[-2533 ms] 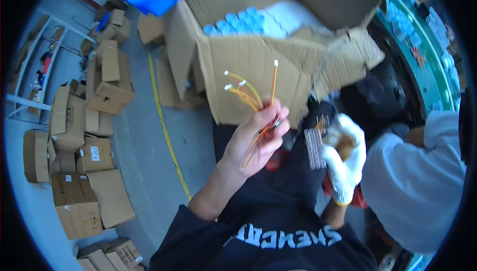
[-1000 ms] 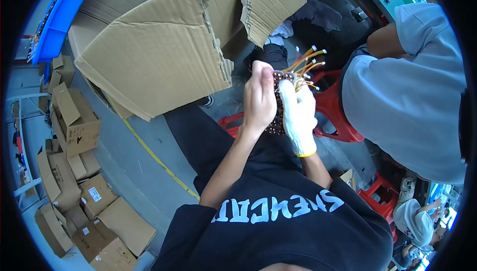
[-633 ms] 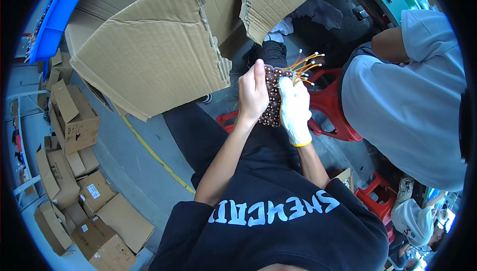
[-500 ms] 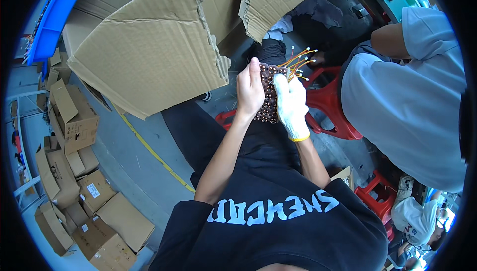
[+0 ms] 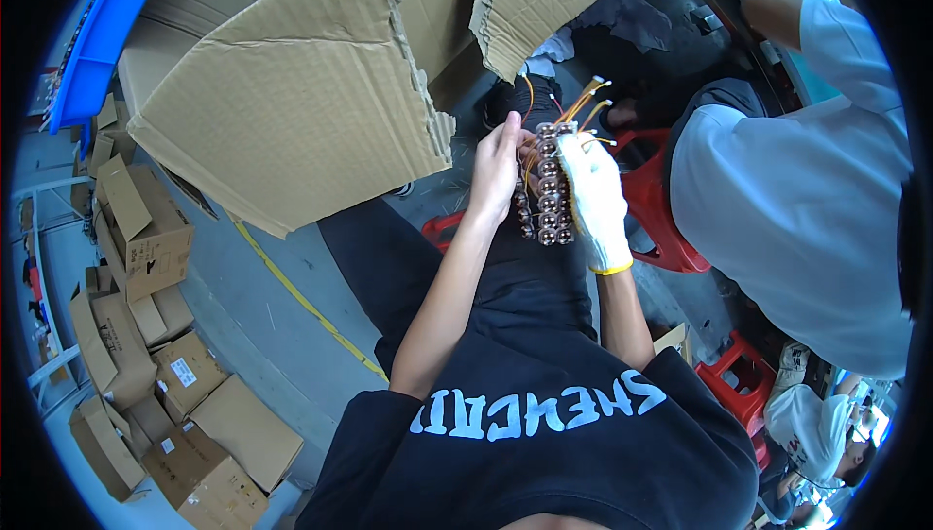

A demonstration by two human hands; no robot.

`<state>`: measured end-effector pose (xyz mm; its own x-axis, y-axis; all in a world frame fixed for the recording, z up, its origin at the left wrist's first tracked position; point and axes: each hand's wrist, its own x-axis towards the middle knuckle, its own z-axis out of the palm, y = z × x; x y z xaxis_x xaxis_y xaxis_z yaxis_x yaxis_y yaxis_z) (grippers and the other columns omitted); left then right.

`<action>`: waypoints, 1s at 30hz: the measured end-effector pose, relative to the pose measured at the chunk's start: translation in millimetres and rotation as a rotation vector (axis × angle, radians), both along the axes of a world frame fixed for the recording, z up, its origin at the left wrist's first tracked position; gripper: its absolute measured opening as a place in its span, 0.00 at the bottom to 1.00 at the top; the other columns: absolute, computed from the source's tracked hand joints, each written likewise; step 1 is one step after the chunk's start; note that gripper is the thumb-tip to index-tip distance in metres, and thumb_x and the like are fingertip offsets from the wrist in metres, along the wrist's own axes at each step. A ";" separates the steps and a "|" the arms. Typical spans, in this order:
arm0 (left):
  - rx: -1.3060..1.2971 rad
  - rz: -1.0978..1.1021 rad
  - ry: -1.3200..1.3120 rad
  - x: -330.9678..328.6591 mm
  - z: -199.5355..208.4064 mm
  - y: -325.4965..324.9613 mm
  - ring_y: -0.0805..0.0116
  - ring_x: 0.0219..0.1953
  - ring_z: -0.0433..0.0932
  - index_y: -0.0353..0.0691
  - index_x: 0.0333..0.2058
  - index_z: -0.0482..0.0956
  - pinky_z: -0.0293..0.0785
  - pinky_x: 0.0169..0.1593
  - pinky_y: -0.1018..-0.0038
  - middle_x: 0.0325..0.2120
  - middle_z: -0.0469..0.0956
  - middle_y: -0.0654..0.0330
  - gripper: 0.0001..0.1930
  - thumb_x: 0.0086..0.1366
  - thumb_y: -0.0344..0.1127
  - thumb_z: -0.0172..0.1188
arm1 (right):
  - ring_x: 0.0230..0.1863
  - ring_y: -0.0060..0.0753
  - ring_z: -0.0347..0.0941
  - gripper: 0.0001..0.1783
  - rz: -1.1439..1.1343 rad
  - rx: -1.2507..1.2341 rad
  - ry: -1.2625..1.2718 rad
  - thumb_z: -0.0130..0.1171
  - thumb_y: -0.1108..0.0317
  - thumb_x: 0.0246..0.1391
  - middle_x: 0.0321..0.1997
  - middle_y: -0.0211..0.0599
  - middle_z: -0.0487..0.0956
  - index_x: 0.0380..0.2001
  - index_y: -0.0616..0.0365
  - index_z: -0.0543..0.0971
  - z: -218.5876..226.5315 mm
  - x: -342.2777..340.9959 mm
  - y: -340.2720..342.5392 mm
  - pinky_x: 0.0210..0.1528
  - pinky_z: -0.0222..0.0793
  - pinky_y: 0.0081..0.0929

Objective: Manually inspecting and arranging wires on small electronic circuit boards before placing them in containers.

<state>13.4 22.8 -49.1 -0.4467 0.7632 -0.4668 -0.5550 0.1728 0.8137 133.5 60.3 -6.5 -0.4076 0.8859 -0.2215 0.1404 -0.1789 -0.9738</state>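
Observation:
My bare left hand [image 5: 494,180] is closed on the left edge of a bundle of brown wired strips studded with round, shiny domes. Part of that bundle [image 5: 525,211] hangs beside its fingers. In a white knit glove with a yellow cuff, my right hand [image 5: 597,205] grips a narrow section of the strips [image 5: 548,185], its domes turned toward me. The section leans apart from the left part, with a gap between them. Orange and yellow wires [image 5: 587,98] with small white plugs stick out at the far end. Some wires run between the hands, where the fingertips are partly hidden.
Torn cardboard [image 5: 301,93] rises at the far left, beside a blue bin [image 5: 112,39]. Cardboard boxes [image 5: 185,375] are piled on the left floor past a yellow line [image 5: 301,302]. Close on my right, a person in a light shirt [image 5: 777,200] sits on a red stool [image 5: 651,209].
The strips formed one broad dark block between my hands. Now the right hand has shifted right and tilted a section away, opening a gap and showing its domed face.

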 end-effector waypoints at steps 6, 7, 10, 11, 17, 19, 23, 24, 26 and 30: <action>-0.092 0.160 0.379 -9.7 13.9 -14.9 0.80 0.23 0.70 0.39 0.26 0.68 0.67 0.23 0.79 0.22 0.71 0.64 0.22 0.72 0.50 0.39 | 0.28 0.17 0.72 0.14 -0.074 -0.042 -0.074 0.51 0.60 0.60 0.34 0.31 0.78 0.40 0.60 0.76 -10.6 19.9 7.7 0.29 0.66 0.15; -0.014 0.200 0.594 -8.2 16.3 -14.7 0.79 0.21 0.69 0.39 0.26 0.67 0.66 0.21 0.78 0.21 0.71 0.63 0.21 0.72 0.48 0.40 | 0.28 0.17 0.72 0.14 -0.133 -0.058 0.005 0.51 0.60 0.60 0.35 0.31 0.78 0.41 0.59 0.76 -23.4 25.1 11.5 0.29 0.67 0.15; 0.152 0.276 1.016 6.4 34.5 -13.9 0.77 0.17 0.68 0.39 0.25 0.66 0.63 0.17 0.75 0.18 0.69 0.63 0.17 0.71 0.43 0.42 | 0.28 0.18 0.73 0.14 -0.252 -0.088 0.159 0.52 0.60 0.60 0.35 0.30 0.78 0.41 0.59 0.76 -42.2 31.7 18.2 0.28 0.68 0.15; 0.268 0.197 0.999 17.2 53.9 -16.7 0.75 0.14 0.67 0.38 0.25 0.65 0.63 0.18 0.75 0.16 0.68 0.62 0.16 0.70 0.41 0.45 | 0.28 0.19 0.73 0.15 -0.295 -0.265 0.297 0.52 0.59 0.60 0.33 0.30 0.78 0.41 0.59 0.76 -42.3 30.8 17.8 0.28 0.67 0.16; 0.812 0.006 1.152 58.0 102.0 -31.6 0.65 0.13 0.70 0.35 0.24 0.68 0.65 0.19 0.74 0.15 0.68 0.58 0.15 0.63 0.40 0.53 | 0.28 0.24 0.74 0.18 -0.039 -0.846 0.842 0.54 0.55 0.59 0.30 0.32 0.77 0.43 0.59 0.74 -71.4 34.3 21.2 0.29 0.69 0.20; 0.820 -0.141 1.095 61.1 120.9 -41.3 0.65 0.14 0.71 0.34 0.24 0.70 0.66 0.19 0.74 0.15 0.70 0.56 0.17 0.64 0.42 0.52 | 0.29 0.27 0.74 0.20 -0.022 -0.687 0.651 0.55 0.54 0.57 0.31 0.34 0.77 0.43 0.60 0.73 -82.1 35.2 29.3 0.30 0.70 0.23; 0.540 0.187 0.925 26.9 138.9 -68.2 0.74 0.13 0.63 0.38 0.25 0.64 0.63 0.17 0.77 0.15 0.64 0.61 0.23 0.69 0.53 0.37 | 0.31 0.36 0.75 0.25 0.174 -0.064 -0.040 0.61 0.50 0.51 0.33 0.41 0.77 0.42 0.60 0.72 -92.4 24.0 39.1 0.32 0.71 0.31; 0.506 0.208 0.740 13.7 145.9 -75.2 0.76 0.13 0.61 0.39 0.27 0.63 0.62 0.17 0.78 0.16 0.64 0.61 0.22 0.70 0.52 0.35 | 0.32 0.39 0.75 0.27 0.298 0.263 -0.360 0.62 0.48 0.48 0.33 0.42 0.76 0.40 0.60 0.72 -92.4 23.7 40.3 0.33 0.71 0.33; 0.466 0.235 0.560 -5.2 155.4 -86.9 0.77 0.13 0.59 0.40 0.28 0.61 0.61 0.16 0.79 0.17 0.64 0.62 0.21 0.71 0.51 0.32 | 0.33 0.42 0.74 0.29 0.421 0.595 -0.674 0.64 0.47 0.45 0.33 0.44 0.76 0.39 0.60 0.72 -84.6 19.0 36.6 0.33 0.70 0.36; 0.379 0.314 0.477 -20.2 164.3 -95.3 0.72 0.18 0.69 0.38 0.33 0.63 0.67 0.18 0.79 0.22 0.67 0.59 0.17 0.72 0.45 0.33 | 0.36 0.48 0.73 0.33 0.382 0.835 -0.807 0.67 0.45 0.40 0.36 0.48 0.74 0.40 0.61 0.71 -53.0 3.8 26.4 0.36 0.70 0.39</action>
<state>-6.8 -72.5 115.1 -0.7643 0.6355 0.1095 -0.0981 -0.2824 0.9543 137.3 86.7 -59.5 -0.6813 0.7304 0.0486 0.6641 0.6446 -0.3789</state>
